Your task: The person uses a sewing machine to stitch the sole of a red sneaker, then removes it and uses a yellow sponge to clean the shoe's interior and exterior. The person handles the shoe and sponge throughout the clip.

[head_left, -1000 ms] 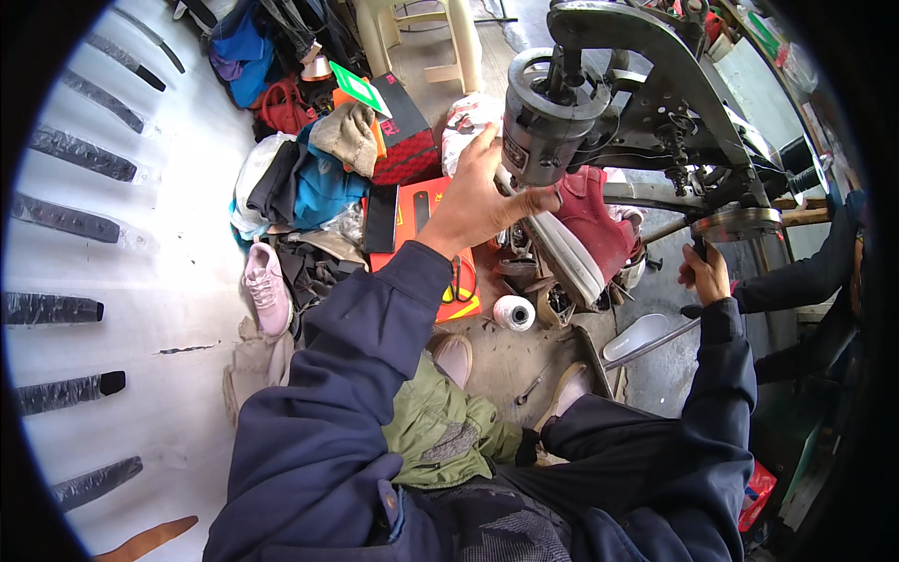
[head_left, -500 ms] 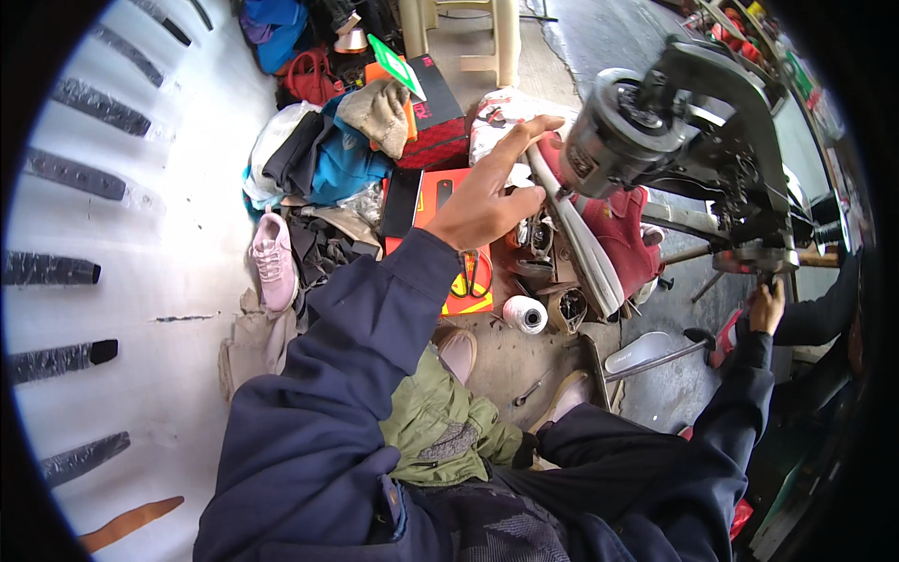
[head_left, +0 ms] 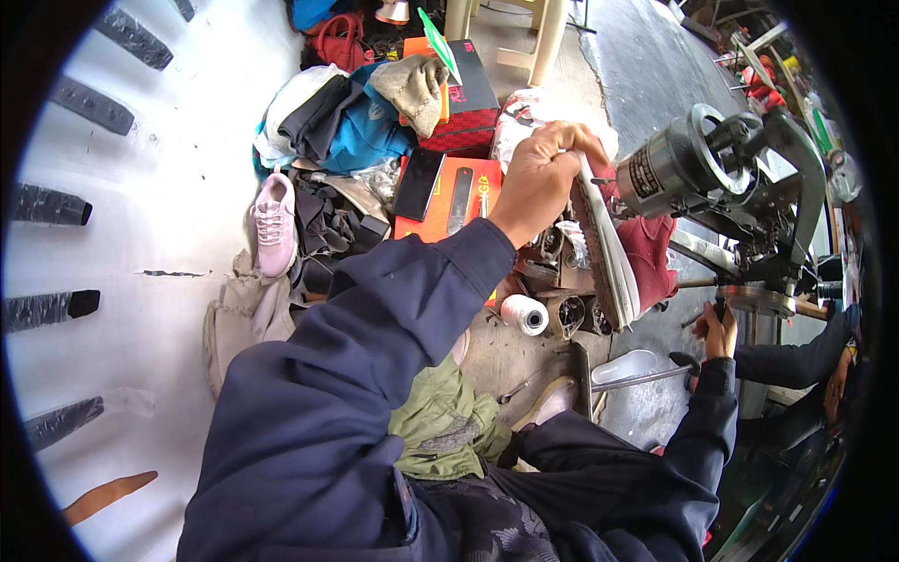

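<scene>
- Left hand (head_left: 543,173) closes firmly on the far end of the white-soled red shoe (head_left: 648,253).
- Shoe sits beside the stitching machine (head_left: 796,178), sole facing left.
- Right hand (head_left: 718,330) curls around the handle (head_left: 719,308) below the wheel (head_left: 749,299).

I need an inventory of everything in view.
Machine: one, grey, right
Red shoe: one, red, beside machine
Pink shoe: one, pink, left
Spool: one, white, centre
Phone: one, black, on box
Flat box: one, orange, under phone
Stool: one, cream, top
Handbag: one, red, upper left
Strips: several, dark, far left
Clothes: many, mixed colours, upper left
Co-worker's hand: one, bare, right edge
Left hand: one, navy-sleeved, gripping red shoe
Right hand: one, navy-sleeved, at machine
</scene>
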`<state>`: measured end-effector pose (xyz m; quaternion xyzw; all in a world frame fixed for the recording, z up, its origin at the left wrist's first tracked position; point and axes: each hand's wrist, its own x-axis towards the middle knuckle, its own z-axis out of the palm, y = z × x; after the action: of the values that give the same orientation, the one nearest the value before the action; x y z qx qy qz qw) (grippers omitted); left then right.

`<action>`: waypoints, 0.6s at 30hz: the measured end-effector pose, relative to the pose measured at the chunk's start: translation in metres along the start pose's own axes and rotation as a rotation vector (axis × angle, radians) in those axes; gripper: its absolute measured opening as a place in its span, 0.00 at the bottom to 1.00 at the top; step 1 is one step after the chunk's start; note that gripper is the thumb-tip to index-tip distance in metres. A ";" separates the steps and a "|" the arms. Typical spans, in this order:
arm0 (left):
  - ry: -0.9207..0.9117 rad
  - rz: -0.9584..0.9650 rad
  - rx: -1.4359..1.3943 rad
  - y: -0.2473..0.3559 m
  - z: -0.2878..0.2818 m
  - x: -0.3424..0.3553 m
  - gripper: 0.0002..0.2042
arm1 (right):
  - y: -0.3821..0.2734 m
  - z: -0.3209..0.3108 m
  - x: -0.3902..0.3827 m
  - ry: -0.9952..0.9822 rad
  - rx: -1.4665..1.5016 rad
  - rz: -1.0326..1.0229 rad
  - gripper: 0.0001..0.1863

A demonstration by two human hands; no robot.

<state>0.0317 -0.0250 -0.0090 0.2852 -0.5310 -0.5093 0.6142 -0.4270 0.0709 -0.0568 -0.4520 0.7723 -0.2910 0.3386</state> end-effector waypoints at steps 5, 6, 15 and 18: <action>0.142 -0.473 -0.091 -0.014 0.007 -0.001 0.33 | -0.036 -0.015 -0.020 0.065 0.076 -0.268 0.11; 0.122 -0.561 -0.144 -0.016 0.009 -0.004 0.35 | -0.042 -0.029 -0.022 0.161 -0.003 -0.315 0.10; 0.275 -0.599 -0.433 -0.020 0.009 -0.015 0.26 | 0.052 -0.141 0.060 0.479 0.179 -0.139 0.05; 0.279 -0.621 -0.427 -0.016 0.008 -0.015 0.26 | 0.076 -0.098 0.063 0.243 0.086 -0.037 0.05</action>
<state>0.0206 -0.0146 -0.0262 0.3645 -0.2130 -0.7261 0.5427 -0.5649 0.0606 -0.0723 -0.4128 0.7859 -0.3826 0.2561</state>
